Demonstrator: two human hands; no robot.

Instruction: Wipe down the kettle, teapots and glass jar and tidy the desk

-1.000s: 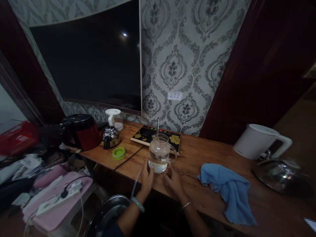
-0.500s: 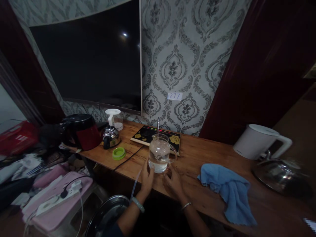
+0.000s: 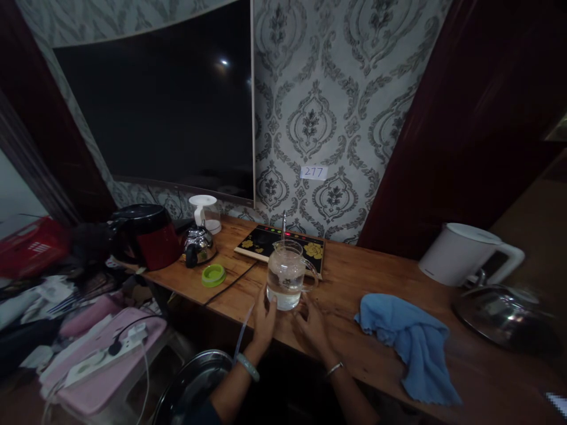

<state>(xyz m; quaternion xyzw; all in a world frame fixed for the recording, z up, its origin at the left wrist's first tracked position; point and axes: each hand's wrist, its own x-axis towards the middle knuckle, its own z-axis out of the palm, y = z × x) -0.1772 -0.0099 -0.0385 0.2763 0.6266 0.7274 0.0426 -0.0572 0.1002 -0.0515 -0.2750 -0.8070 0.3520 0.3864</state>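
Observation:
A clear glass pitcher [image 3: 286, 283] with water in it stands lidless on the wooden counter, its handle turned to the right. My left hand [image 3: 264, 321] wraps the lower left side, thumb in front. At the lower right, the curved fingers of my right hand [image 3: 313, 324] rest against the base below the handle. Just behind the pitcher is a black electric tea stove [image 3: 261, 241] with gold flowers, a red lit display and a thin metal spout [image 3: 284, 221].
To the left are a green dish [image 3: 213, 275], a small steel kettle [image 3: 199, 245] and a red-black appliance [image 3: 155, 239]. On the right lie a blue cloth [image 3: 405, 336], a white electric kettle [image 3: 456, 257] and a steel lidded pot [image 3: 500, 319]. A steel basin [image 3: 195, 383] sits below the edge.

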